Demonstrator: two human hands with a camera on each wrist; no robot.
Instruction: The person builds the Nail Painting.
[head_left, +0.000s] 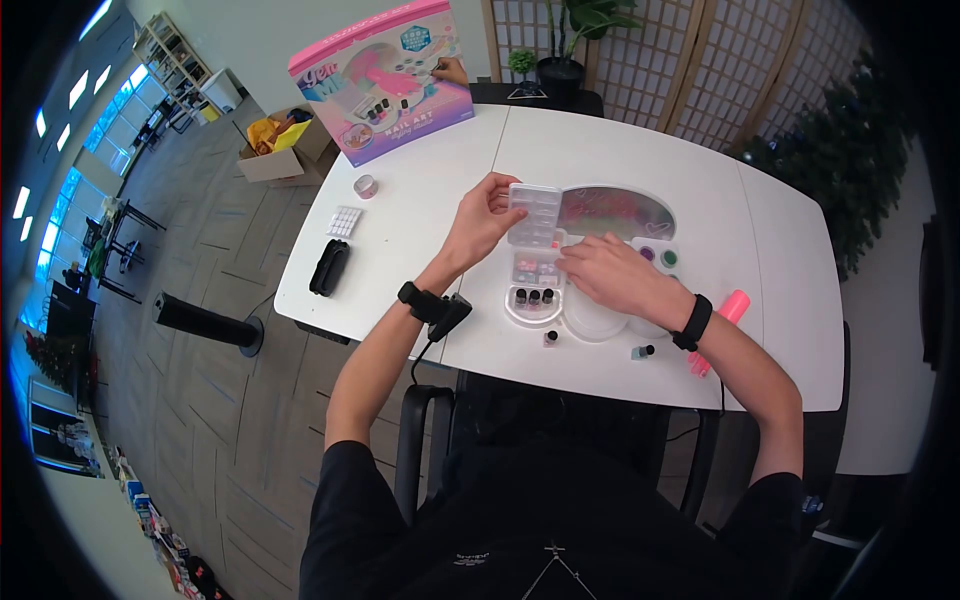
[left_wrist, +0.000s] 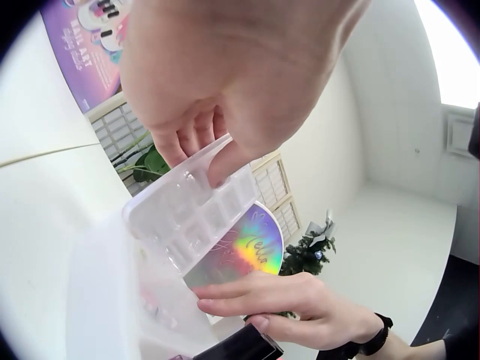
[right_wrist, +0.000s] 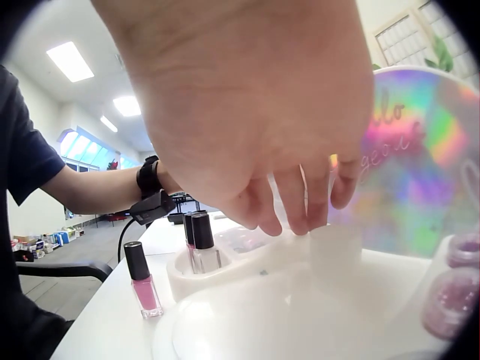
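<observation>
My left hand [head_left: 482, 222] pinches the raised clear lid [head_left: 535, 215] of a compartment box, thumb on its near face in the left wrist view [left_wrist: 187, 210]. Small pink and pale pieces lie in the box's base [head_left: 535, 268]. My right hand [head_left: 615, 272] reaches over the box's right side with fingers extended, fingertips at the white stand beside it in the right wrist view [right_wrist: 337, 247]; whether they touch it is unclear. Behind stands a shiny rainbow panel [right_wrist: 427, 165]. Several dark-capped bottles [head_left: 533, 297] sit in a holder in front of the box.
A pink bottle [right_wrist: 146, 292] and a teal bottle [head_left: 642, 352] are near the front edge. At right lies a pink object [head_left: 735, 305]. Glitter pots [head_left: 669, 258] sit right of the panel. At left are a black case [head_left: 329, 268], a white tray [head_left: 344, 221], a jar [head_left: 366, 186] and a packaging box [head_left: 385, 85].
</observation>
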